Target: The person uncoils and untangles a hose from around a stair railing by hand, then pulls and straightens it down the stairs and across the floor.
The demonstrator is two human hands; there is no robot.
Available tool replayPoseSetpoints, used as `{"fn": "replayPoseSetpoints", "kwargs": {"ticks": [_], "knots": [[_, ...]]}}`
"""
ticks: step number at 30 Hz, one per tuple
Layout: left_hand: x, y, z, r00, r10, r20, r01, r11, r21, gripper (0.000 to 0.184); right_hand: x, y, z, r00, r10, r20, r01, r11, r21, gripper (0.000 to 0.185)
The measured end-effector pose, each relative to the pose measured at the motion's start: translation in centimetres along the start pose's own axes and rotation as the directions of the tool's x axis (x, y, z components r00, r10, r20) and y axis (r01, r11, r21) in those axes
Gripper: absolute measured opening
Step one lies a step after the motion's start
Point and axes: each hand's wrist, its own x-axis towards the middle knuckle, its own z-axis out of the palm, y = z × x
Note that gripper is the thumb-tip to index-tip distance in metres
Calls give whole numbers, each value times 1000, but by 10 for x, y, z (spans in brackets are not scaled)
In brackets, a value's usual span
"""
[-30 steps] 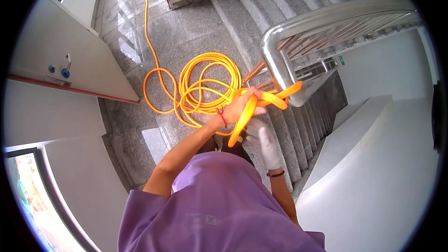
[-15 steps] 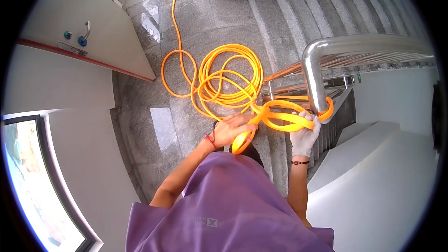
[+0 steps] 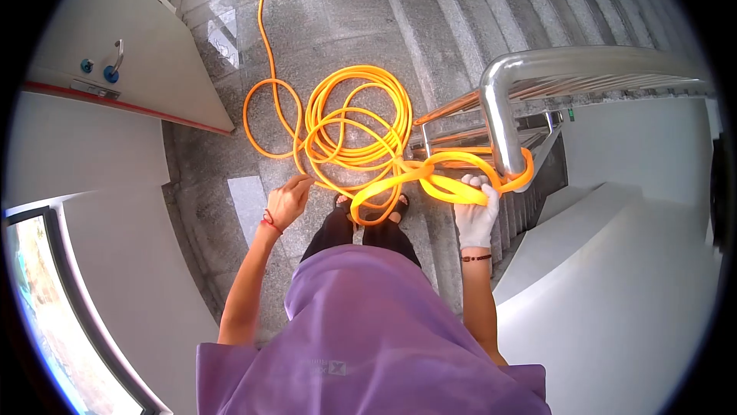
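Observation:
An orange hose [image 3: 361, 69] lies mostly coiled on the stone floor. Part of it rises in loops that cross over themselves and pass around the lower end of the steel handrail [image 3: 503, 135]. My right hand [image 3: 476, 211], in a white glove, grips one of these loops just left of the rail end. My bare left hand [image 3: 288, 201] is off to the left of the hanging loop, its fingers curled together, fingertips beside a floor strand of hose. Whether anything is pinched in them is hidden.
Stone stairs [image 3: 468, 16] rise at the upper right behind the railing. A pale door [image 3: 138, 39] with a lever handle stands open at the left, above a window [image 3: 54, 292]. My feet [image 3: 399, 208] are close to the coil, under the hanging loop.
My left hand has let go of the thick loop and moved left, and that loop now hangs lower and freely. My right hand keeps its grip by the rail. The whole view has shifted slightly.

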Motion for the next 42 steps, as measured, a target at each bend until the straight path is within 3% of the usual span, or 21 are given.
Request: {"fn": "replayPoseSetpoints", "kwargs": {"ticks": [4, 5, 7, 9, 11, 12, 13, 14, 16, 18, 20, 21, 22, 23, 28, 32, 33, 34, 36, 37, 42], "knots": [[29, 45, 6, 998, -55, -38, 45, 974, -222, 15, 1, 5, -6, 992, -7, 125, -4, 996, 87, 12], [39, 59, 13, 995, -93, 44, 102, 949, -299, 17, 1, 7, -10, 991, -14, 132, -2, 993, 117, 12], [63, 89, 27, 999, 36, -39, -47, 936, -348, 25, -4, 9, -12, 994, -27, 108, 14, 993, 118, 13], [68, 94, 74, 997, 26, 70, 10, 883, -468, 31, -5, 8, -15, 995, -37, 92, 26, 993, 114, 14], [79, 104, 89, 869, 18, 495, 367, 648, -667, 39, -5, 4, -21, 990, -50, 131, 34, 992, 123, 15], [90, 115, 81, 660, 89, 746, 643, 448, -621, 41, -3, 3, -23, 983, -63, 173, 41, 990, 132, 15], [90, 146, 63, 736, -58, 674, 624, 443, -643, 36, -4, 3, -27, 983, -63, 175, 40, 991, 131, 15], [84, 154, 93, 760, -6, 649, 610, 349, -711, 31, -6, 4, -32, 987, -54, 151, 38, 994, 103, 15], [97, 230, 66, 780, -54, 623, 623, -31, -782, 23, -8, 25, -37, 993, -33, 113, 26, 997, 70, 14], [112, 287, 73, 799, 4, 601, 590, -200, -782, 25, -12, 28, -52, 997, -24, 71, 23, 999, 25, 17], [124, 317, 83, 836, 25, 549, 540, -224, -812, 29, -18, 17, -68, 999, -26, 46, 27, 1000, -9, 19], [129, 319, 91, 887, 12, 462, 435, 322, -841, 34, -18, 11, -76, 999, -34, 31, 35, 999, -29, 20], [131, 319, 103, 922, 58, 383, 201, 773, -602, 38, -18, 6, -82, 999, -43, 16, 44, 998, -48, 21], [133, 318, 123, 898, 39, 438, 303, 668, -680, 43, -18, 3, -88, 998, -60, -3, 60, 996, -63, 22], [130, 320, 129, 899, -22, 437, 331, 690, -644, 39, -21, 4, -124, 986, -137, -96, 123, 982, -144, 28], [132, 278, 124, 906, -59, 418, 352, 651, -672, 37, -29, -28, -105, 992, 51, -113, -56, 998, -39, 36], [136, 257, 110, 891, -65, 449, 395, 599, -696, 38, -25, -33, -112, 993, 45, 111, -35, 995, -91, 40], [132, 236, 96, 872, -68, 485, 440, 544, -715, 39, -27, -37, -112, 994, 34, 103, -25, 996, -90, 40], [116, 196, 97, 911, -77, 405, 369, 587, -720, 38, -31, -42, -105, 997, 46, 61, -43, 998, -46, 49], [108, 177, 101, 903, -61, 425, 361, 643, -676, 37, -39, -45, -91, 992, 55, -116, -62, 996, -59, 56], [88, 154, 70, 877, -73, 475, 366, 741, -562, 33, -60, -36, -84, 989, 75, -125, -72, 997, 26, 58]]}}
